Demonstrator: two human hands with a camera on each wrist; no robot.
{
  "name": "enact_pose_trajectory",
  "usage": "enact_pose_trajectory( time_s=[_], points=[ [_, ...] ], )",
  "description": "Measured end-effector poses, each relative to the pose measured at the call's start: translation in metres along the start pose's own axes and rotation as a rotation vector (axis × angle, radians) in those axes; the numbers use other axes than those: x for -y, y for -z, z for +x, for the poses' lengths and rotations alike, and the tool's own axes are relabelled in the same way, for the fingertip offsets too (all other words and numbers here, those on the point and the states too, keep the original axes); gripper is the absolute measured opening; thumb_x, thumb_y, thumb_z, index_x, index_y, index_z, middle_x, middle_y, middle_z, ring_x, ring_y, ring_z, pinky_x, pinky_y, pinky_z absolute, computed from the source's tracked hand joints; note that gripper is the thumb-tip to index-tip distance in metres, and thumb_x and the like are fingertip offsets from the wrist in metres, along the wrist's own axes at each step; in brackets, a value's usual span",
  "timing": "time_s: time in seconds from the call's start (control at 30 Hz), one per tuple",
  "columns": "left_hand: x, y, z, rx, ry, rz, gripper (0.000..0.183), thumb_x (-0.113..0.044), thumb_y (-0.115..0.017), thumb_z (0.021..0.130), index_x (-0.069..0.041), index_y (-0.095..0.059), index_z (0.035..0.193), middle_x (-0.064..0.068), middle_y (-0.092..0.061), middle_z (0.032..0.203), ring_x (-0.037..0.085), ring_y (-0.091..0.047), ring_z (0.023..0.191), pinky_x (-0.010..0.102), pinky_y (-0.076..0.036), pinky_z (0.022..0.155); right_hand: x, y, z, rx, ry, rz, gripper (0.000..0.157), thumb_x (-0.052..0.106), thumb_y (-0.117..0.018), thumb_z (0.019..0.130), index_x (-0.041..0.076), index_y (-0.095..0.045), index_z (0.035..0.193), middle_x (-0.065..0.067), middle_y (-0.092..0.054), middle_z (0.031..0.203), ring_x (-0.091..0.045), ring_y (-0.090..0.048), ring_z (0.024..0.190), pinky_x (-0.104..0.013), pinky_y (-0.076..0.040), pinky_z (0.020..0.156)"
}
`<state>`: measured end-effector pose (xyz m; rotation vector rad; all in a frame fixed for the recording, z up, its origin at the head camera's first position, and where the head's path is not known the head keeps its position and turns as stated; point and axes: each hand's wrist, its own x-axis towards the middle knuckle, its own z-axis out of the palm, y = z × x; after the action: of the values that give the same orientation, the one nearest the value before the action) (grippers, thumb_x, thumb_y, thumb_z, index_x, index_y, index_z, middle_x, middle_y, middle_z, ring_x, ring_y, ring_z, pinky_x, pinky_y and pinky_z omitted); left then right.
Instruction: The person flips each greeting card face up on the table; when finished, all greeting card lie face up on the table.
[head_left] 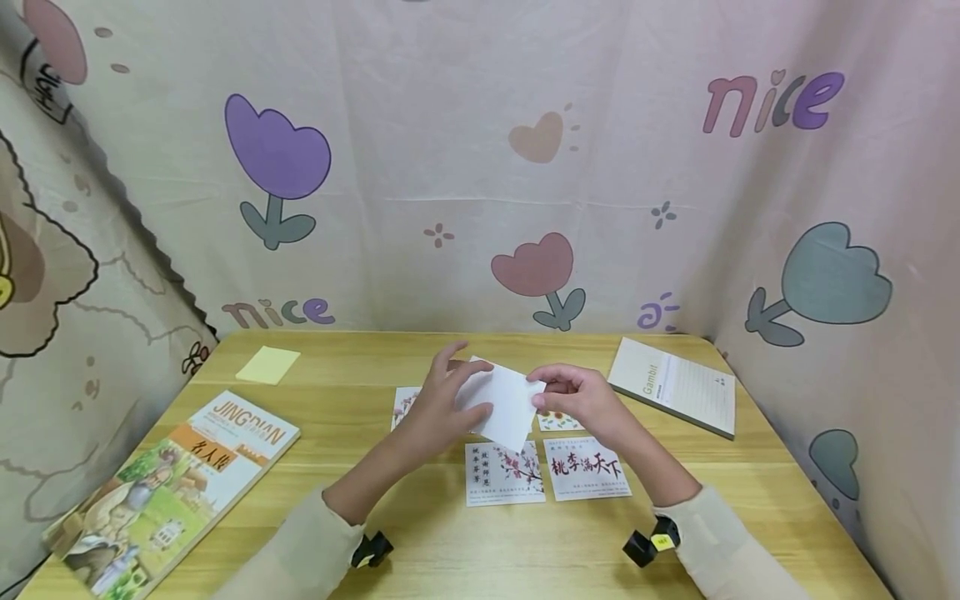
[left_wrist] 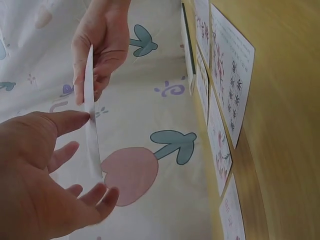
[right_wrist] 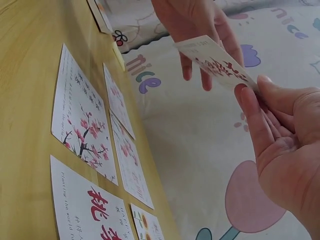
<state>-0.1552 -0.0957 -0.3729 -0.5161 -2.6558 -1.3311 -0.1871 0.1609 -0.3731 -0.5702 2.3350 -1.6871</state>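
Note:
A square card (head_left: 504, 408) is held up above the table, its plain white back towards me. In the right wrist view its printed side (right_wrist: 220, 65) shows red blossoms. My right hand (head_left: 581, 400) pinches the card's right edge between thumb and fingers. The left hand (head_left: 438, 404) is at the card's other side, fingers spread and loosely bent, with a fingertip touching it in the left wrist view. Below lie a blossom-branch card (head_left: 506, 479) and a card with large red characters (head_left: 587, 471). Behind them, partly hidden by the hands, are an orange-flower card (head_left: 558, 423) and a pink-flower card (head_left: 403, 403).
An illustrated book (head_left: 180, 492) lies on the table's left side, with a yellow sticky-note pad (head_left: 267, 365) behind it. A pale Gambit notebook (head_left: 672, 387) lies at the back right. A printed curtain (head_left: 420, 125) hangs behind the table.

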Motion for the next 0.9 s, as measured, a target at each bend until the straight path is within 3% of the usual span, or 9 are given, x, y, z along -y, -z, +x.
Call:
enact_pose_trajectory(
  time_s=[0.2,0.37,0.47,0.5,0.7,0.9],
  points=[
    [-0.004,-0.004,-0.003,0.018,-0.129,0.194,0.040,-0.032,-0.077,0.089,-0.028,-0.065,0.127,0.000,-0.038,0.157,0.030,-0.027,0.147,0.062,-0.028,0.115,0.001,-0.003,-0.001,-0.040,-0.009,0.048,0.040,0.026,-0.077,0.090,0.010,-0.067,0.126,-0.010,-0.073,0.103,-0.035,-0.070,0.096,-0.032,-0.058,0.082],
    [-0.006,-0.007,-0.005,0.067,-0.161,0.218,0.040,-0.040,-0.075,0.089,-0.027,-0.065,0.126,0.001,-0.042,0.157,0.032,-0.022,0.153,0.067,-0.009,0.119,0.002,-0.006,-0.001,-0.075,-0.007,0.052,0.041,0.029,-0.077,0.090,0.011,-0.068,0.126,-0.011,-0.073,0.106,-0.038,-0.070,0.101,-0.031,-0.058,0.083],
    [-0.007,-0.009,-0.006,0.087,-0.160,0.216,0.041,-0.042,-0.075,0.089,-0.028,-0.065,0.126,0.001,-0.041,0.158,0.031,-0.020,0.154,0.069,-0.005,0.119,0.005,-0.008,-0.002,-0.093,-0.004,0.037,0.040,0.030,-0.077,0.089,0.013,-0.069,0.125,-0.010,-0.073,0.105,-0.036,-0.070,0.100,-0.030,-0.058,0.084],
    [-0.007,-0.010,-0.007,0.097,-0.155,0.216,0.042,-0.042,-0.075,0.089,-0.028,-0.064,0.127,0.000,-0.040,0.159,0.030,-0.021,0.154,0.068,-0.006,0.119,0.006,-0.009,-0.003,-0.099,-0.004,0.030,0.039,0.030,-0.077,0.090,0.014,-0.069,0.124,-0.010,-0.073,0.105,-0.033,-0.071,0.099,-0.031,-0.058,0.083],
    [-0.010,-0.012,-0.010,0.159,-0.117,0.200,0.053,-0.046,-0.075,0.087,-0.035,-0.057,0.136,-0.007,-0.035,0.161,0.028,-0.035,0.145,0.060,-0.038,0.109,0.009,-0.014,-0.005,-0.118,0.012,0.005,0.037,0.033,-0.076,0.090,0.016,-0.070,0.122,-0.008,-0.073,0.102,-0.028,-0.069,0.095,-0.031,-0.058,0.081],
    [-0.011,-0.015,-0.014,0.187,-0.110,0.096,0.060,-0.036,-0.074,0.091,-0.036,-0.048,0.145,-0.012,-0.036,0.159,0.023,-0.042,0.142,0.050,-0.049,0.102,0.009,-0.019,-0.006,-0.111,0.034,0.000,0.035,0.033,-0.075,0.091,0.015,-0.070,0.121,-0.008,-0.074,0.103,-0.027,-0.070,0.097,-0.038,-0.058,0.086]
  ],
)
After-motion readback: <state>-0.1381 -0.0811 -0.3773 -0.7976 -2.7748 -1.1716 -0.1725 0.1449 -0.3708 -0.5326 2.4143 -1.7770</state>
